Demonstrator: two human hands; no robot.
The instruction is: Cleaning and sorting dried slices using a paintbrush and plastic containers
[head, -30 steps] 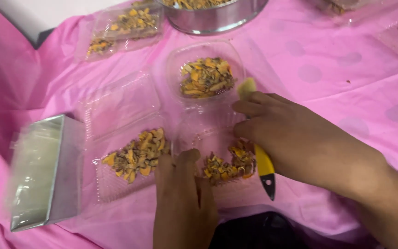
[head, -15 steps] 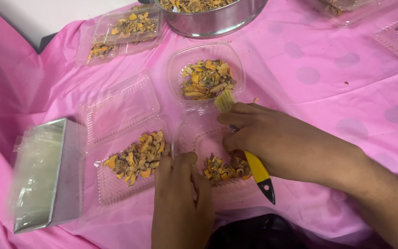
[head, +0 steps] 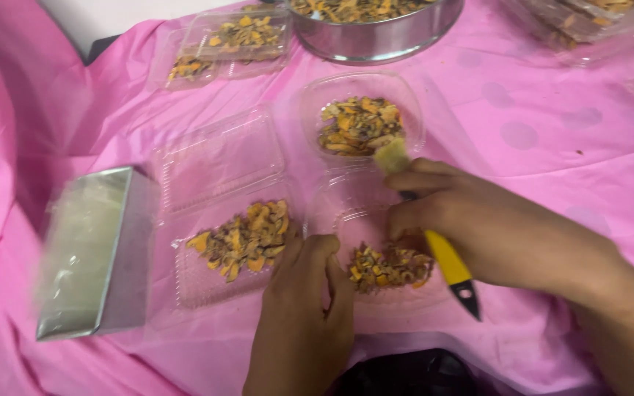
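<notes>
left hand [head: 299, 323]: bare, no glove, no ring or band to be seen
left fingers [head: 317, 253]: bare, short nails where they show, no polish visible
left wrist: bare to the lower picture edge, no sleeve or watch in view
right hand [head: 464, 227]: bare, no glove, no ring in view
right fingers [head: 416, 180]: bare; nails mostly hidden, cannot tell their trim
right forearm [head: 610, 308]: bare along all that shows, no sleeve, cuff or bracelet
dark clothing [head: 405, 374]: a black patch just beside the left hand, at the lower edge; cut and kind too unclear to tell
</notes>
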